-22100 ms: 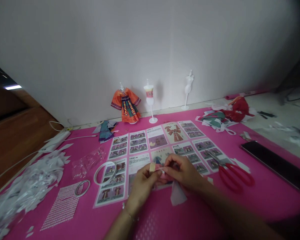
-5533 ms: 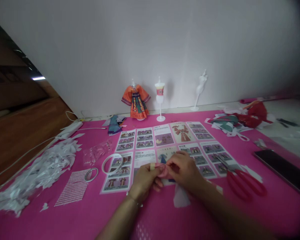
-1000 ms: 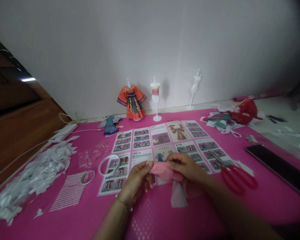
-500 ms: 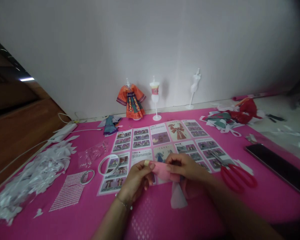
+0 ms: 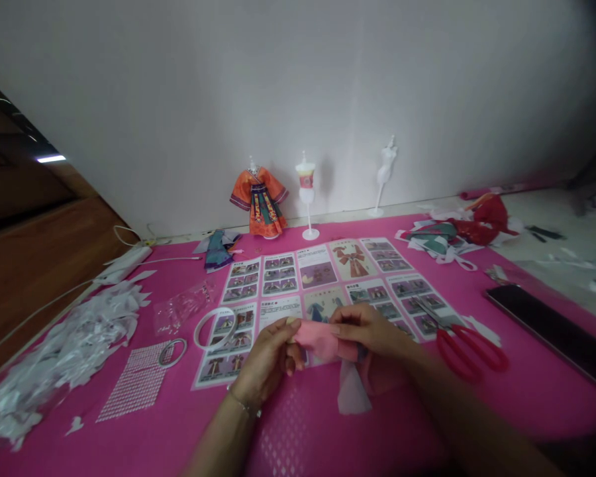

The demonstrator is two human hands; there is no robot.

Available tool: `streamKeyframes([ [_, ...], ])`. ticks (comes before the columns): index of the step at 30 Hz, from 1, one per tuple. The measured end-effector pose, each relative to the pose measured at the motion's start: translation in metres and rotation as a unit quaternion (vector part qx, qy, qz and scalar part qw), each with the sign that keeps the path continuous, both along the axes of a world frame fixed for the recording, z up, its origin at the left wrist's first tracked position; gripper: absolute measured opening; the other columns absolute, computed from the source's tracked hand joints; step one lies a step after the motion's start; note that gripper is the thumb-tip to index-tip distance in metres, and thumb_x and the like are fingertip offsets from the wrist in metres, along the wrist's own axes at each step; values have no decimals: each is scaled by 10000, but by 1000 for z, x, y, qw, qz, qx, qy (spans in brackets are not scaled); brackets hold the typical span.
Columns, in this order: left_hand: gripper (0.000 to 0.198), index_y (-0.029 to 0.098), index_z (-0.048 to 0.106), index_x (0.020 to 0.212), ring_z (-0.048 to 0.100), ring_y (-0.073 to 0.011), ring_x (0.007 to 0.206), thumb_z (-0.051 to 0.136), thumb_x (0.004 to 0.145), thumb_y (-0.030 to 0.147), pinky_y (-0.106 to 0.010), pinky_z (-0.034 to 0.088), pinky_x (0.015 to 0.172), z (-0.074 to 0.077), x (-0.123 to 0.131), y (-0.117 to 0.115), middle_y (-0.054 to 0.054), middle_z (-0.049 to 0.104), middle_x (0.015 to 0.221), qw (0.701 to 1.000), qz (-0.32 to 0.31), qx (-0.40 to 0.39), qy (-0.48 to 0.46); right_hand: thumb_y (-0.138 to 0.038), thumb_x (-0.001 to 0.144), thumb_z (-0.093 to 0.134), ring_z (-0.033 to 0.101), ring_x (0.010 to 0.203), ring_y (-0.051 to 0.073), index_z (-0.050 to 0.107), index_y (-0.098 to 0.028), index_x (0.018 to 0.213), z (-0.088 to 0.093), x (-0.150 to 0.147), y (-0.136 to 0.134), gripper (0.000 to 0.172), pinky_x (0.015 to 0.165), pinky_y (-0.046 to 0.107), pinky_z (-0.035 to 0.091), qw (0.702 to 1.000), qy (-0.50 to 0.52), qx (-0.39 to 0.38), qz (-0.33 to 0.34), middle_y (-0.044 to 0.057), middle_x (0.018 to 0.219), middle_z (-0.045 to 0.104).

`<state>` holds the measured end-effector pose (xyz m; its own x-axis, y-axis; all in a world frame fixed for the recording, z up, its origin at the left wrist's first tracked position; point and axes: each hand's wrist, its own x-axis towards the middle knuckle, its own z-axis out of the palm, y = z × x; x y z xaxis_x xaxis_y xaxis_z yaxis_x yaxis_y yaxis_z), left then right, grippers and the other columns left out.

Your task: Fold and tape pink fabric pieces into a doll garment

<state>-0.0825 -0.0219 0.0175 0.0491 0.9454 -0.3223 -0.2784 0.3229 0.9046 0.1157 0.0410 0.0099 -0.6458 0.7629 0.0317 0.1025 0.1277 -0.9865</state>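
My left hand [image 5: 265, 361] and my right hand [image 5: 372, 331] both pinch a small pink piece of paper or cloth [image 5: 318, 339], stretched between them just above the printed instruction sheet [image 5: 322, 278] on the pink mat [image 5: 298, 430]. A pale translucent scrap [image 5: 352, 394] lies on the mat under my right wrist. Both hands have their fingers closed on the pink piece.
Red scissors [image 5: 469, 354] lie to the right, a dark flat phone-like slab [image 5: 551, 331] beyond them. Two tape rings [image 5: 213, 328] and a rhinestone sheet [image 5: 134, 387] lie left, with a white scrap heap [image 5: 64, 351]. A dressed mannequin [image 5: 258, 205] and two bare ones [image 5: 305, 195] stand by the wall.
In the last second the hands and pink piece stay almost still. Earlier the hands worked a smaller bunched piece; it now shows as a flatter pink strip between them.
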Motion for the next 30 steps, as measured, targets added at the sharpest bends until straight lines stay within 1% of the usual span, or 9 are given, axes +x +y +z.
streamKeyframes([
  [6,290,140,600,717,451,-60,283,786,657,353,-112,280,288,-3,0,0,24,561,363,1000,1,3,23,-358,792,613,468,562,104,638,-165,718,0,0,0,209,529,231,336,1000,2,-1,-7,-36,596,530],
  [10,314,165,554,673,439,-56,273,781,648,381,-107,278,286,-3,-5,3,47,534,339,999,33,1,25,-335,776,640,604,727,155,685,-173,885,-4,0,2,200,651,267,452,1000,10,-1,-26,15,803,681],
  [13,349,177,518,658,453,-60,281,788,629,396,-105,269,283,-2,-8,5,52,535,341,998,60,-3,28,-330,793,628,638,875,201,677,-173,943,-7,1,5,222,782,340,487,997,14,15,-75,63,949,702],
  [15,369,182,498,645,448,-58,277,789,622,408,-107,263,280,-1,-10,5,56,533,341,996,79,-4,33,-340,817,609,636,894,205,652,-175,955,-7,2,4,220,820,363,485,994,16,46,-95,72,958,690],
  [17,380,183,489,637,442,-56,273,788,618,418,-110,267,280,-1,-11,6,58,529,337,995,94,-5,39,-354,788,658,615,953,213,611,-190,997,-7,3,1,270,863,372,470,992,11,105,-74,71,1016,659],
  [21,375,175,515,642,423,-56,260,792,604,425,-118,259,276,-3,-12,7,57,516,320,993,103,-11,49,-297,609,815,509,1134,254,504,-220,1098,-6,0,-9,585,959,390,404,973,-20,229,-3,89,1237,525],
  [23,377,175,512,628,403,-51,248,789,609,431,-120,243,273,-5,-13,7,56,508,310,993,102,-12,52,-201,648,759,514,1114,243,494,-215,1067,-6,-2,-12,496,938,373,409,966,-32,256,-19,91,1217,526],
  [26,389,179,497,609,383,-48,237,785,614,441,-122,231,270,-6,-14,8,59,497,302,993,100,-11,56,-107,742,602,582,964,199,544,-210,953,-4,-3,-12,242,840,319,440,965,-38,248,-71,52,1028,616],
  [30,395,180,495,609,404,-52,250,787,615,447,-116,238,272,-6,-14,8,58,499,308,994,94,-7,59,-190,825,543,593,736,164,594,-197,812,0,-2,-8,53,671,268,432,970,-55,196,-130,6,761,633],
])
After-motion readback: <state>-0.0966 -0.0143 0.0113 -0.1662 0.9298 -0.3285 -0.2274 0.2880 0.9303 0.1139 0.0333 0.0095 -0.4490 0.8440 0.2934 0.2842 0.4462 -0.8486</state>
